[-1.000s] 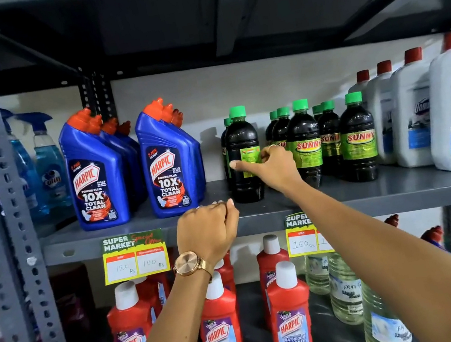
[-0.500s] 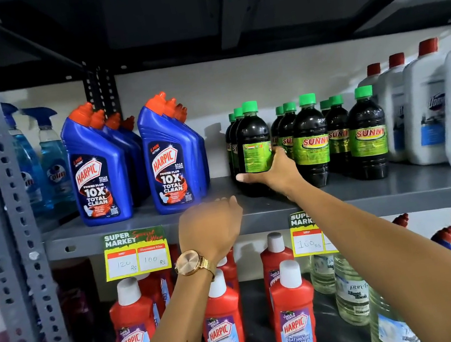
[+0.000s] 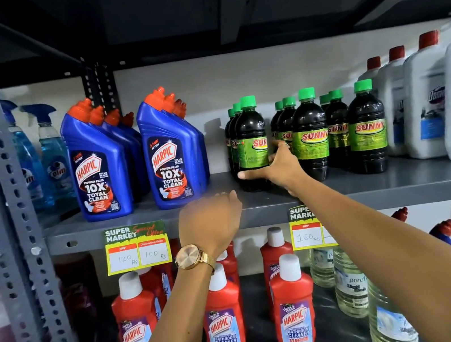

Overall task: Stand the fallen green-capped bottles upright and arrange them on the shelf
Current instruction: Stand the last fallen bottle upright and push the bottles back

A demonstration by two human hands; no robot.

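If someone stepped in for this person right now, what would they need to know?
Right hand: wrapped around the base of the front-left dark green-capped Sunny bottle on the grey metal shelf.
Left hand: loosely closed, empty, hanging at the shelf edge.
Done: every green-capped bottle in view stands upright, in three rows.
Left: probably just nudging this bottle straight, label forward, then letting go.
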